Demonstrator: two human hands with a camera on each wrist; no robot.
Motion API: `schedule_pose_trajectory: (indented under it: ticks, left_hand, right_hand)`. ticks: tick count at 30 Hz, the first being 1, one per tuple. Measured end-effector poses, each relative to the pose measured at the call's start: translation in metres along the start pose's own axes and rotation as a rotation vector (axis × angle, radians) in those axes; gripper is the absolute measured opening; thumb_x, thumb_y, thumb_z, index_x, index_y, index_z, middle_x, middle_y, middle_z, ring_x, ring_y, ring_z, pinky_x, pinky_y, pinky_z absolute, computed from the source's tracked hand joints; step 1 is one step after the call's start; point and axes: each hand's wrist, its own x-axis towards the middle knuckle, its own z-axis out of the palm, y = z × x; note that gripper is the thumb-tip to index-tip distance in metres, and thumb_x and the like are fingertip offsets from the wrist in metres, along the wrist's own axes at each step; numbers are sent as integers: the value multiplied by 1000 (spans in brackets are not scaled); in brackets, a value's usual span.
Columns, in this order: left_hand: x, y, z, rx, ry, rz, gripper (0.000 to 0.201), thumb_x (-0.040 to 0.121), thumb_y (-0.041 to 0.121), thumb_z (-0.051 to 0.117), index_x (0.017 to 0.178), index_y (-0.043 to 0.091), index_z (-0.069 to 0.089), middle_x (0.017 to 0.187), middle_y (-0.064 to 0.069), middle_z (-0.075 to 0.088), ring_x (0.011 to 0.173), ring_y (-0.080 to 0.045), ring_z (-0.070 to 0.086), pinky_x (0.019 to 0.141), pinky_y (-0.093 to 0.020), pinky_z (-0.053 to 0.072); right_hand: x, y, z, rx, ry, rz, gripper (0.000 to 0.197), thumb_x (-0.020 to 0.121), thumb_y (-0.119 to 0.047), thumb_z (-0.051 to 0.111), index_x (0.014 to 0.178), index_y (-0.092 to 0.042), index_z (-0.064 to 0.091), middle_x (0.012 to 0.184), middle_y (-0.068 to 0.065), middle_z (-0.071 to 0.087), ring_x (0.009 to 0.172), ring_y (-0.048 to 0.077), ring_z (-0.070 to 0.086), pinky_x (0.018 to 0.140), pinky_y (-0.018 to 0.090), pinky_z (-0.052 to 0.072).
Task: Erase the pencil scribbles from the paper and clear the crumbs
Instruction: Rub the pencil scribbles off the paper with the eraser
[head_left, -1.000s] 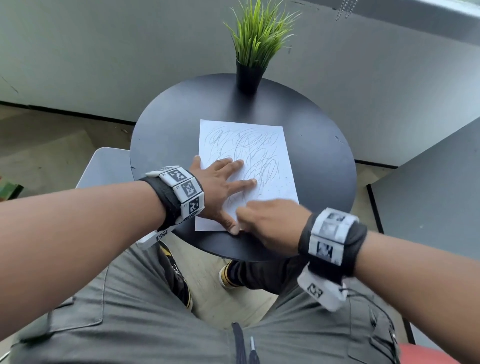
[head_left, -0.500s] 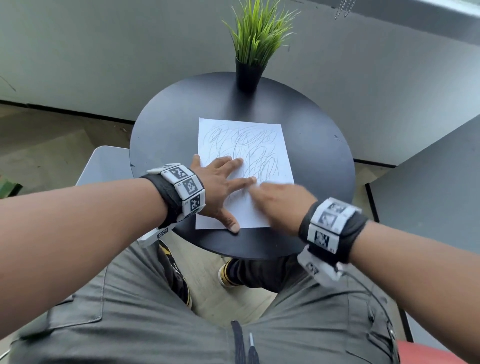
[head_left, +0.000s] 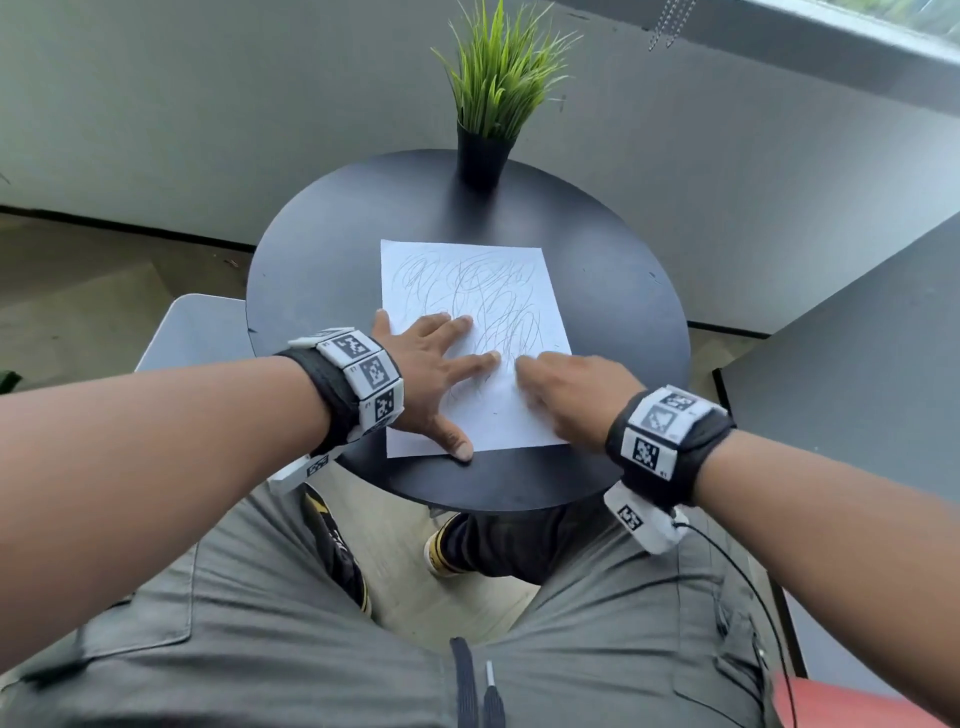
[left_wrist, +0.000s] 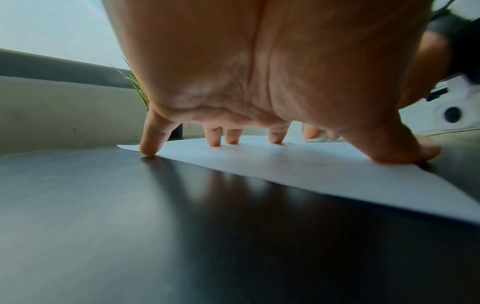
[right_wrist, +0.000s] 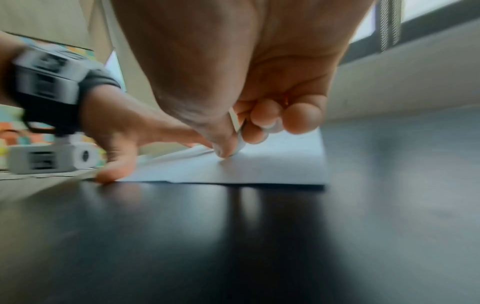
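My left hand (head_left: 426, 376) lies spread flat on the paper (head_left: 470, 291), fingers wide and straight, pressing the sheet down onto the round black table (head_left: 322, 260). From the left wrist view the fingertips (left_wrist: 150, 150) stand on the sheet – the little finger right at its left edge, the thumb near the bottom corner closest to me. The paper sits in the middle of the table, its long sides running away from me, and grey pencil scribbles (head_left: 483, 296) cover most of its upper and middle part.

My right hand (head_left: 571, 397) is on the lower right part of the sheet, just beside my left index finger. Its fingers are curled in tight and pinch a small white eraser (right_wrist: 239, 142) between thumb and forefinger – the tip of it touches the paper. The hand is blurred in the head view, so I cannot tell more of the grip from there. In the right wrist view the sheet bulges up slightly between my 2 hands.

A potted grass plant (head_left: 493, 93) in a black pot stands at the far edge of the table, well apart from the paper.
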Motion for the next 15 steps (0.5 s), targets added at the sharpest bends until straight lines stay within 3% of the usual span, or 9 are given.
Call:
schedule_pose_trajectory:
  ticks: [2, 5, 7, 9, 12, 15]
  left_hand:
    - [0, 4, 0, 6, -10, -16, 119, 52, 104, 42, 148, 55, -8, 165, 2, -13, 152, -26, -7, 107, -75, 15]
    - [-2, -1, -4, 12, -38, 7, 119, 51, 102, 46, 148, 56, -7, 165, 2, -15, 153, -24, -7, 110, -72, 15]
    - [-3, -7, -7, 22, -57, 31, 123, 50, 99, 54, 148, 57, -7, 165, 2, -17, 152, -22, -10, 111, -69, 15]
    - [-4, -9, -7, 25, -69, 39, 125, 51, 95, 59, 148, 56, -8, 165, 2, -19, 152, -21, -13, 113, -67, 14]
    - [-3, -9, -7, 18, -82, 49, 127, 52, 94, 62, 149, 55, -10, 164, 1, -23, 152, -21, -17, 115, -67, 9]
    - [-2, -10, -6, 23, -80, 56, 131, 49, 95, 61, 150, 53, -12, 164, 1, -24, 152, -23, -16, 116, -67, 8]
  right_hand:
    - [4, 9, -1, 36, 32, 87, 14, 100, -35, 36, 95, -23, 33, 90, 2, 53, 78, 35, 59, 69, 44, 52]
    - [6, 10, -1, 121, 1, 200, 16, 100, -36, 33, 95, -20, 34, 91, 10, 58, 76, 36, 56, 72, 47, 52]
    - [7, 12, -4, 341, -24, 301, 13, 100, -29, 37, 101, -16, 41, 88, 17, 61, 72, 35, 57, 69, 49, 54]
    - [8, 9, -3, 649, -30, 329, 8, 96, -14, 42, 101, -16, 48, 78, 16, 64, 58, 28, 57, 57, 52, 56]
    - [10, 3, -1, 859, 17, 397, 12, 95, -10, 43, 96, -18, 51, 67, 12, 60, 42, 18, 49, 45, 37, 49]
    - [10, 2, -5, 849, 53, 435, 11, 96, -21, 44, 89, -18, 52, 71, 14, 64, 45, 21, 52, 44, 33, 50]
